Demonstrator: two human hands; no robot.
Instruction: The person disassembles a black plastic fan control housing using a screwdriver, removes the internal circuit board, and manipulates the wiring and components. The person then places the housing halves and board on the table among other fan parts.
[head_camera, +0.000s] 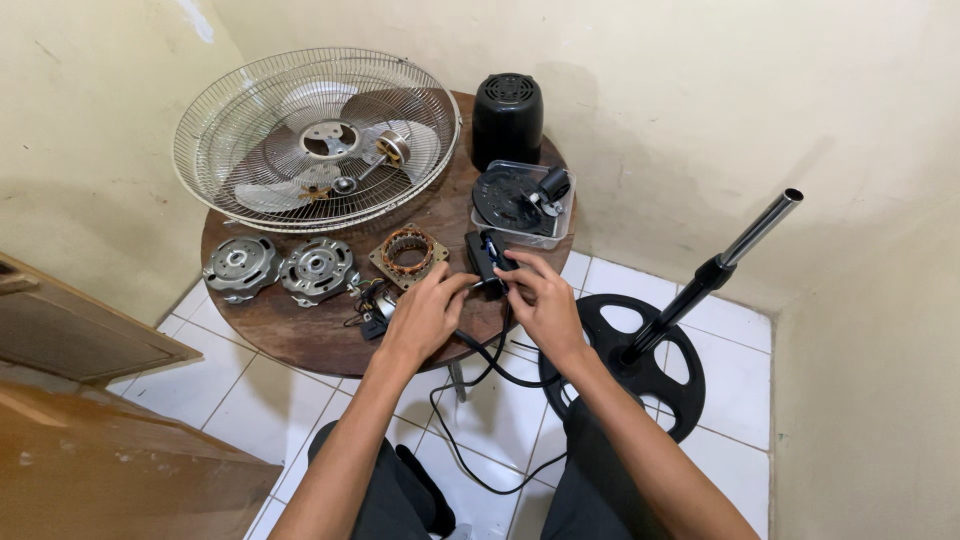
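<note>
A black cord (480, 375) is hung down below the round wooden table (290, 340). At the table's near edge, a small black switch box (486, 256) is held by the left hand (425, 315) and right hand (545, 305), close together, fingers pinched on it. Farther back on the table, a wire fan guard (315, 135) is laid.

**Both hands brought together, fingers pinched**

Both forearms are stretched forward from the bottom edge, bare to the elbow, and are angled inward so that the wrists converge. The left hand (425, 312) is turned palm-down, its fingers curled and its fingertips pressed toward the right. The right hand (545, 300) is likewise turned down, fingers bent in a pinch, fingertips nearly met with the left's.
</note>
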